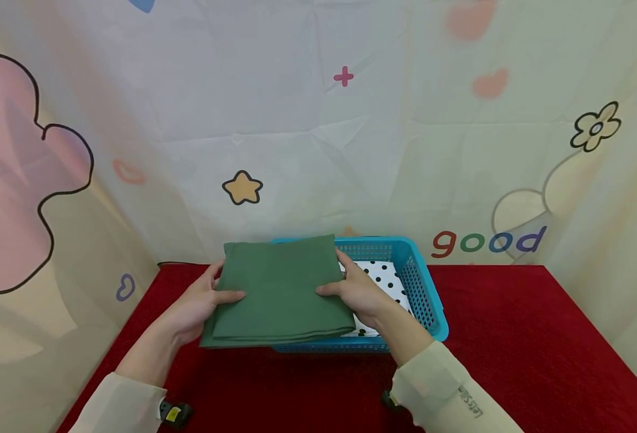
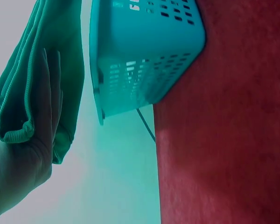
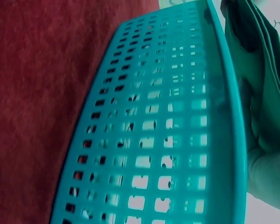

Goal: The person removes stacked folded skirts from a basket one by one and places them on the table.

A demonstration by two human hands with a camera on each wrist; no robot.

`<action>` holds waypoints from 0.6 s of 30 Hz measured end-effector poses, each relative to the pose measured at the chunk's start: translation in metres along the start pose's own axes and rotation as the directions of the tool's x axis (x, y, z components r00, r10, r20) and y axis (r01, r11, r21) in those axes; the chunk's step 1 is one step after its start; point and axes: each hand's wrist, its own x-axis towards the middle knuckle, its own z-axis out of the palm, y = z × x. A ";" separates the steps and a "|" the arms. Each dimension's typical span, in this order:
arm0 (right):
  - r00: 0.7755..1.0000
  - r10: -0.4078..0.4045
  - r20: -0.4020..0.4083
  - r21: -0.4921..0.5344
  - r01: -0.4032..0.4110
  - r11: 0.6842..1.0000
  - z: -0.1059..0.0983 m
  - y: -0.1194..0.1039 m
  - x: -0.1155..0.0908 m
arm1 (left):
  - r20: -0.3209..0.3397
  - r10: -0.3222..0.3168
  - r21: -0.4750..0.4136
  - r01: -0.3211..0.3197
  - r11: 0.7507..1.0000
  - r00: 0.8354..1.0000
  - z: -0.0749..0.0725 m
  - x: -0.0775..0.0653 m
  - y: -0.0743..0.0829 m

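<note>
A folded green cloth [image 1: 280, 288] is held up flat between both hands, over the left part of a blue plastic basket [image 1: 429, 294]. My left hand [image 1: 202, 304] grips its left edge, thumb on top and the other fingers underneath. On the right edge my right hand [image 1: 362, 291] pinches the cloth the same way. In the left wrist view the straight fingers [image 2: 51, 93] lie under the layered fold. Inside the basket lies a white cloth with black dots [image 1: 386, 282], partly covered by the green one and the right hand.
The basket stands on a red-covered table [image 1: 513, 337], near its back edge. Behind it hangs a pale printed curtain [image 1: 297, 120] with a star, hearts and the word "good". Dark wrist straps [image 1: 175, 414] show at the sleeves.
</note>
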 end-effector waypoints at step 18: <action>0.995 -0.030 0.094 0.045 0.026 0.999 0.036 0.003 0.006 | -0.011 -0.016 -0.018 0.016 1.000 1.000 -0.038 -0.029 -0.013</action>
